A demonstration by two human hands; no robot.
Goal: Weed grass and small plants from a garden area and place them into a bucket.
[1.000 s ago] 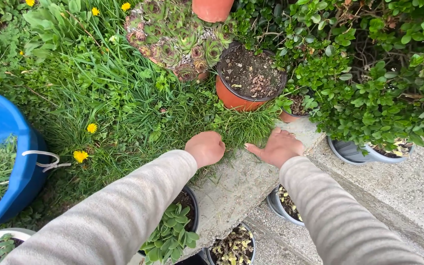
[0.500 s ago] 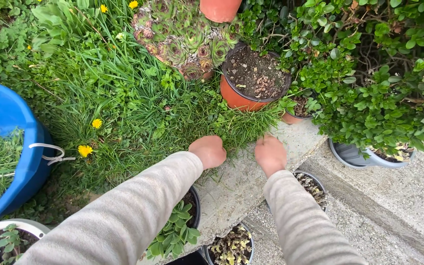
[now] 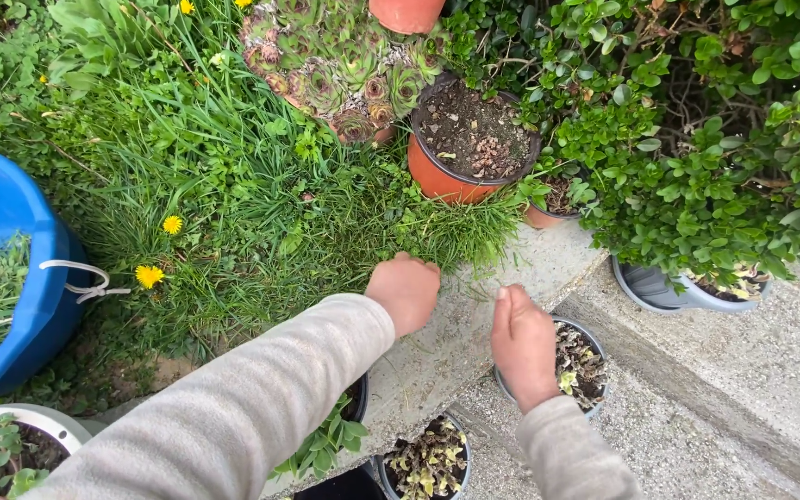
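Head view, looking down on a garden edge.

Item: grass tuft (image 3: 456,236), long and dense, growing where the lawn meets the concrete ledge (image 3: 446,343) and spilling over its lip, just below the orange pot of bare soil (image 3: 469,139). Handling, as judged: soft, limp and light; blades likely tear if taken near the tips, so the hold belongs low, close to the roots at the ledge's edge. Roots may grip the soil firmly. Nothing fragile, though the neighbouring pots stand close.

Left hand (image 3: 406,292): curled into a fist, knuckles up, pressed into the near fringe of the grass tuft at the ledge. It looks clamped on a bunch of blades, but the fingers are hidden underneath, so the contents cannot be told for certain.

Right hand (image 3: 522,344): apart from the left, over the ledge and the rim of a grey pot of dried leaves (image 3: 578,363). Fingers drawn loosely together, thumb side up; a few thin strands of grass seem pinched at the fingertips, too fine to confirm.

Surroundings: blue bucket (image 3: 2,268) with cut grass inside, well to the left; dandelions (image 3: 150,275) in the lawn; pot of rosette succulents (image 3: 335,65) at the top; leafy shrub (image 3: 715,148) at right.
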